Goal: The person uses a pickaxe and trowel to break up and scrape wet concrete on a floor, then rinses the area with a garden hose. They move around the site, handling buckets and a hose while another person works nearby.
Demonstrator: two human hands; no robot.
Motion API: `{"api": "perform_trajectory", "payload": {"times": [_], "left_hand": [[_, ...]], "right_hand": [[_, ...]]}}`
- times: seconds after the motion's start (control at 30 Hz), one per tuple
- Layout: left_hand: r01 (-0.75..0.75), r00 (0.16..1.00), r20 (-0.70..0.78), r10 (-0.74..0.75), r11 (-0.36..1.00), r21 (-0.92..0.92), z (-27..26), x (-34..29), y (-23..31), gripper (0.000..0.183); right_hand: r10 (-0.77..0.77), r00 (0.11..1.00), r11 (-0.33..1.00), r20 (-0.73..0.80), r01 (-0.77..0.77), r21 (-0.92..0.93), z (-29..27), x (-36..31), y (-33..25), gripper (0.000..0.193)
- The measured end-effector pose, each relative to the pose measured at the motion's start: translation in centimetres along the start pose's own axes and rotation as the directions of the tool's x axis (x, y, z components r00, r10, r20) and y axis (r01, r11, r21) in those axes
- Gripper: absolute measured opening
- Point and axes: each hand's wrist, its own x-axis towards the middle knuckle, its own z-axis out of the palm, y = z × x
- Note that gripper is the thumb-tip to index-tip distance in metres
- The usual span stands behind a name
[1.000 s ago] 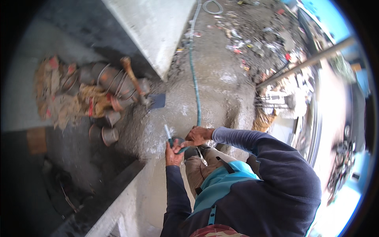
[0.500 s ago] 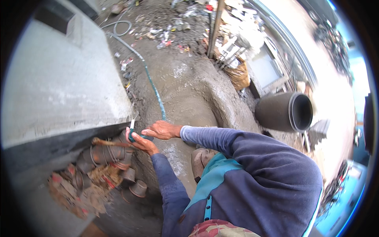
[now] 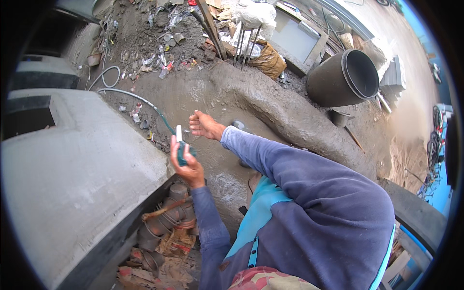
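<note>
From afar, I see the left hand [image 3: 189, 170] gripping a white-tipped green hose [image 3: 181, 153], the right hand [image 3: 206, 126] loosely uncurled nearby.

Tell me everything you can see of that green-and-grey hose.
The slim green-and-grey hose looks like plastic or rubber. It loops on wet grey-brown ground at upper left, then curves toward the bare left hand, which grips a green part. A short white tubular tip pokes up there. The bare right hand isn't touching it.
</note>
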Motion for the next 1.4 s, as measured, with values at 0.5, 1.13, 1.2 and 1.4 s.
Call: {"api": "perform_trajectory", "payload": {"times": [0.5,1.13,1.2,1.4], "left_hand": [[-0.173,0.790,0.581,0.194,0.981,-0.093,8.5,9.8,1.0,0.043],[0.128,0.990,0.096,-0.103,0.942,-0.311,16.1,23.8,-4.3,0.024],[0.116,0.993,0.056,-0.105,0.959,-0.259,17.1,26.0,-4.5,0.025],[-0.031,0.995,-0.098,0.012,0.979,-0.201,19.0,32.3,-2.8,0.030]], "right_hand": [[-0.133,0.926,0.977,0.353,0.064,0.201,-6.9,9.9,-12.6,0.029],[-0.526,0.759,0.342,0.384,0.602,-0.722,-1.7,6.6,-24.2,0.028],[-0.497,0.584,0.010,0.642,0.743,-0.669,1.0,4.1,-24.8,0.039],[-0.509,0.566,0.024,0.649,0.763,-0.646,8.9,5.7,-27.1,0.068]]}}
